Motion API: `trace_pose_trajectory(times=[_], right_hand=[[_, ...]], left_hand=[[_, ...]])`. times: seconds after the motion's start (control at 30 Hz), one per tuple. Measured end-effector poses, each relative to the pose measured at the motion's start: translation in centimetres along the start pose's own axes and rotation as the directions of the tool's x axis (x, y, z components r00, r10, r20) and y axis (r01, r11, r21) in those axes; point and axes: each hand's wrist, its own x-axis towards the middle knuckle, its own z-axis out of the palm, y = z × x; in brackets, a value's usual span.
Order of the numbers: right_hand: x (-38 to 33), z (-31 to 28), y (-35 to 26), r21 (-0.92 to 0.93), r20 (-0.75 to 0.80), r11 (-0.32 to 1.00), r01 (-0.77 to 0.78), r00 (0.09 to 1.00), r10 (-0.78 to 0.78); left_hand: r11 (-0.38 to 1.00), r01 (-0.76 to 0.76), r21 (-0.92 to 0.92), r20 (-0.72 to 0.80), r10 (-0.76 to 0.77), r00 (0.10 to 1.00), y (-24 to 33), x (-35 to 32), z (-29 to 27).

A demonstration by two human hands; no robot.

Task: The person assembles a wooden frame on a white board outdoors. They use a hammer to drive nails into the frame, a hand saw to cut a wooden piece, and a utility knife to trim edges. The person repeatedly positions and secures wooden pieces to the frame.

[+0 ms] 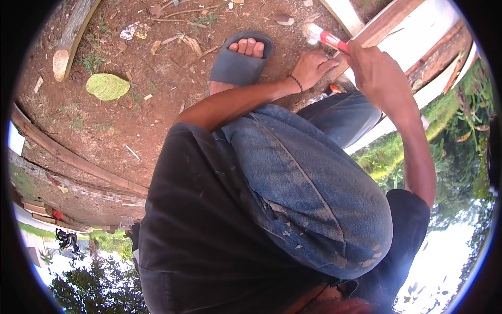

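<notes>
My right hand [380, 78], at the upper right, is closed round the red handle of a hammer [333, 41]. The pale head of the hammer is smeared by motion and points to the left. Lower and to the left, my left hand [311, 69] has its thumb and fingers pinched together beside a piece of wood [341, 67]. A small dark thing shows at its fingertips, too small to name. A dark cord circles the left wrist. The hammer head is apart from the left hand, above it in the picture.
A wooden beam [387, 23] and a white board [438, 23] lie at the upper right, with rough bark-edged wood [444, 55] alongside. My sandalled foot [241, 60] rests on reddish soil. A yellow-green leaf [107, 87] and a cut timber [70, 39] lie to the left.
</notes>
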Motion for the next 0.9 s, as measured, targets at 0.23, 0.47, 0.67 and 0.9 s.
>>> trace_pose_trajectory(times=[0.23,0.47,0.67,0.9], right_hand=[[0.9,-0.3,0.3,-0.004,-0.074,0.999,0.036,0.997,-0.037],[0.6,-0.1,1.5,-0.060,-0.110,0.994,0.093,0.989,-0.099],[0.3,1.2,2.6,-0.181,-0.121,0.968,0.173,0.973,-0.196],[1.2,-0.4,0.6,-0.019,-0.055,0.997,0.075,0.996,-0.076]], left_hand=[[0.988,-0.112,-0.109,-0.120,0.099,0.988,-0.5,0.3,0.2],[0.996,0.053,-0.076,0.219,-0.036,0.975,-1.5,-2.0,-1.8],[0.953,0.264,-0.152,0.290,-0.212,0.933,-0.3,-1.7,0.9],[0.974,0.207,-0.096,0.136,-0.194,0.972,-0.9,-1.2,2.0]])
